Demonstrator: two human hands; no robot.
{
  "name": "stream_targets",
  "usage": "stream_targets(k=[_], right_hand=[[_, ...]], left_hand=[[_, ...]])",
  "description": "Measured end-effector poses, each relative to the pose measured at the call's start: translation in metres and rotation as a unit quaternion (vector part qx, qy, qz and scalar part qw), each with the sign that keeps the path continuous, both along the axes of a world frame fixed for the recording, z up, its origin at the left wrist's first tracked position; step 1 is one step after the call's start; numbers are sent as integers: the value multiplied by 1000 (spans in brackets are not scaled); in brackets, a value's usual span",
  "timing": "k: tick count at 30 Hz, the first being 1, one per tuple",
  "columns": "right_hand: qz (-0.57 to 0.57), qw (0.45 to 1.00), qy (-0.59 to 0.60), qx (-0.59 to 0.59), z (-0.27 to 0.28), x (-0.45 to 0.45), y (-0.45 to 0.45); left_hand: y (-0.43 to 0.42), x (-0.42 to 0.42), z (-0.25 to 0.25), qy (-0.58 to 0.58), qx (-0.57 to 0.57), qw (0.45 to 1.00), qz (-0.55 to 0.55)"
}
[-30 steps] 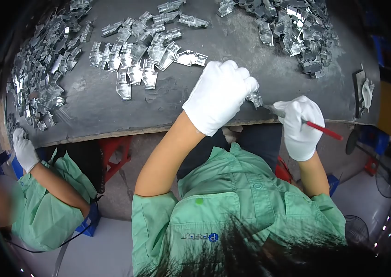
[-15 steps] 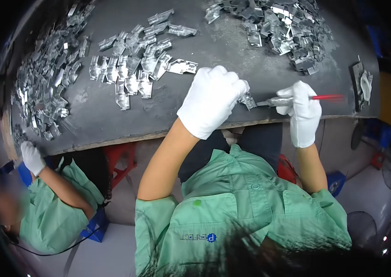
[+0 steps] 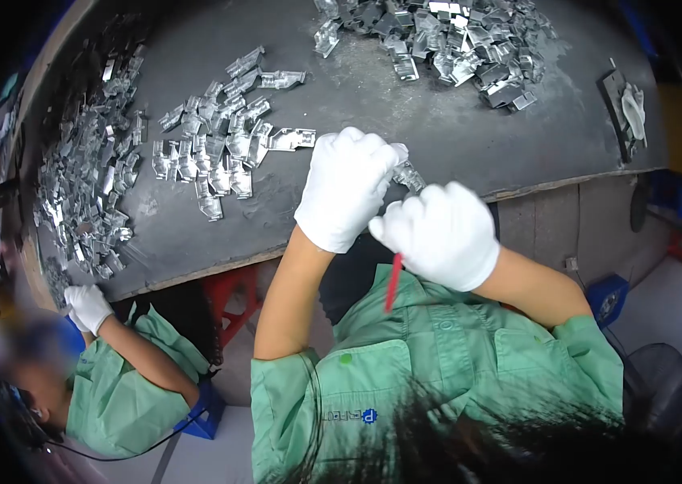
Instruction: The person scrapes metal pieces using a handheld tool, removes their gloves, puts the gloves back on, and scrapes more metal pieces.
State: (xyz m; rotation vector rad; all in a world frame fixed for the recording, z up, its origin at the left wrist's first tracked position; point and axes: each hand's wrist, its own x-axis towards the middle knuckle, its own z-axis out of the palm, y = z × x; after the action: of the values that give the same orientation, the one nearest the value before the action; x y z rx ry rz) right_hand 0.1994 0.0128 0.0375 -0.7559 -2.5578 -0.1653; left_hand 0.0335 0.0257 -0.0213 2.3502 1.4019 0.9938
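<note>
My left hand (image 3: 349, 192), in a white glove, is closed on a small shiny cast metal part (image 3: 409, 177) that sticks out past its fingers over the table edge. Close beside it, my right hand (image 3: 442, 235), gloved too, is curled round a slim red-handled tool (image 3: 393, 282). The red end of this tool points down toward my shirt, while its tip is hidden behind the glove. My two hands nearly meet in front of my chest.
On the dark table (image 3: 293, 202) lie a group of metal parts (image 3: 228, 153), a long heap (image 3: 87, 185) at left and another pile (image 3: 454, 48) at the back. A flat dark tool and glove-like white cloth (image 3: 633, 113) lie right. A co-worker's gloved hand (image 3: 89, 308) is lower left.
My right hand has swung left and turned over, bringing the red tool's end from pointing right to pointing down. The left hand keeps its part. The view has shifted a little.
</note>
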Motion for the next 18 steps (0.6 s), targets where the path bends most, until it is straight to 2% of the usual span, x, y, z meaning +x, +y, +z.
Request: stream_targets(k=[1,4,6,7,8,9,12,13,18], right_hand=[[-19,999,-14,24,-5,-2,-6],[17,989,-26,-146,14,23,16],[-31,959,186,-213,6,44,29],[-124,869,280,-390,10,61,31],[-203,719,347,-567,14,69,24],[-146,673,418,-593,21,62,13],[-52,630,447,-633,30,64,-8],[-34,621,448,-643,29,67,-13],[13,604,440,-664,23,80,-32]], left_hand=[[0,-1,1,4,0,1000,4],[0,1,2,11,18,1000,14],[7,11,6,-1,7,1000,-7],[9,11,10,12,12,1000,-2],[0,2,12,31,0,999,7],[-2,2,9,46,5,999,17],[1,9,0,5,32,999,24],[2,11,5,28,30,999,28],[2,8,-8,-7,51,999,-10]])
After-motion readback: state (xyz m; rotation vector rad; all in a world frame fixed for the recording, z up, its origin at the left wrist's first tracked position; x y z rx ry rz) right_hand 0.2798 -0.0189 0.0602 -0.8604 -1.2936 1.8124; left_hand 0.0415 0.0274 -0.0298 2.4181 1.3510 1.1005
